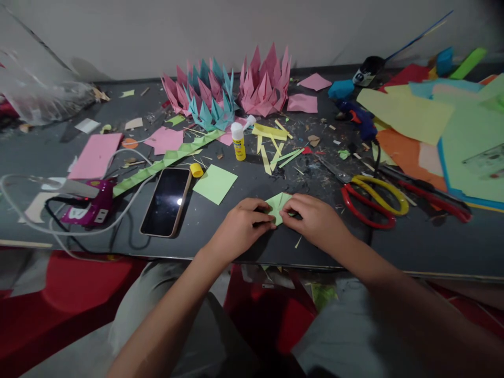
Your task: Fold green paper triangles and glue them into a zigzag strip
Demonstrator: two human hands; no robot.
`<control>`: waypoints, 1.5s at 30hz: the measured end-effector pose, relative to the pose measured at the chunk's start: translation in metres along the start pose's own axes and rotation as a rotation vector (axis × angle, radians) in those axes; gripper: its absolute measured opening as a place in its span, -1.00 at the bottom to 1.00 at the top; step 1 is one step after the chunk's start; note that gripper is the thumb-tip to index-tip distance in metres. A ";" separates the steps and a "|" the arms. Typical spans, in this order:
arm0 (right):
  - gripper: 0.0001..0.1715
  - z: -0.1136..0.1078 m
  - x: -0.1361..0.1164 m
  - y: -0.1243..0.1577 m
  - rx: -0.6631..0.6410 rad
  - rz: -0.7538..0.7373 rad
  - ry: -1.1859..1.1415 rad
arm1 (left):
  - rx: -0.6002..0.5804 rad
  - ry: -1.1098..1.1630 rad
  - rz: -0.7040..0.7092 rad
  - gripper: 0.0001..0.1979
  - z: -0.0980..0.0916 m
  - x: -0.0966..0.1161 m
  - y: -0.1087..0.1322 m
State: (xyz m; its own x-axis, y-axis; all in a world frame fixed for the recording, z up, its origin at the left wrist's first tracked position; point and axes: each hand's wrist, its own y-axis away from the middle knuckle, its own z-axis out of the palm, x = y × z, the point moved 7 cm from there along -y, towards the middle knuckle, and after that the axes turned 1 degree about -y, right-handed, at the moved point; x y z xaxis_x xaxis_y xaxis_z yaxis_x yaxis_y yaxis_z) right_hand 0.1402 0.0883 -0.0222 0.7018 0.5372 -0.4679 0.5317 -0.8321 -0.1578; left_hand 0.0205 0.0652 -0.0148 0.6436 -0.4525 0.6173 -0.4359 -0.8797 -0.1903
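A small piece of light green paper (277, 203), creased and partly folded, lies at the table's front between my hands. My left hand (246, 223) pinches its left side with fingers closed. On the opposite side my right hand (309, 215) grips the paper's right edge, fingers bent together. Parts of the paper are hidden under the fingers. A flat green paper square (215, 184) rests to the left of my hands. Behind it stands an uncapped glue bottle (238, 143) with a yellow label; a yellow cap (196, 169) lies near the phone (166, 202).
Pink and blue folded-paper flowers (264, 86) stand at the back. Scissors (374, 202) with red and yellow handles lie right, near a glue gun (358, 118) and coloured paper sheets (409, 113). Left are a folded green strip (165, 161) and a purple power adapter (92, 202) with cables.
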 end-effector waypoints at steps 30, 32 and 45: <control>-0.83 -0.002 0.020 0.003 -0.084 0.075 -0.169 | 0.066 -0.565 0.076 -0.82 0.018 0.053 0.019; -0.84 -0.007 0.029 0.003 -0.082 0.109 -0.135 | 0.068 -0.546 0.073 -0.81 0.016 0.053 0.019; -0.88 -0.016 0.031 0.001 0.033 0.244 -0.067 | 0.032 -0.403 0.063 -0.88 0.011 0.025 0.002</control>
State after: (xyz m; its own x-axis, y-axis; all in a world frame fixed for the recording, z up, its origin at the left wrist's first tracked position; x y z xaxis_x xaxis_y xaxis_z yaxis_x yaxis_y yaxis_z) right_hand 0.1700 0.1065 -0.0232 0.7740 0.3100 -0.5522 0.3333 -0.9409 -0.0610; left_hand 0.0429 0.0505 -0.0082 0.8138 -0.5214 0.2567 -0.4667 -0.8495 -0.2461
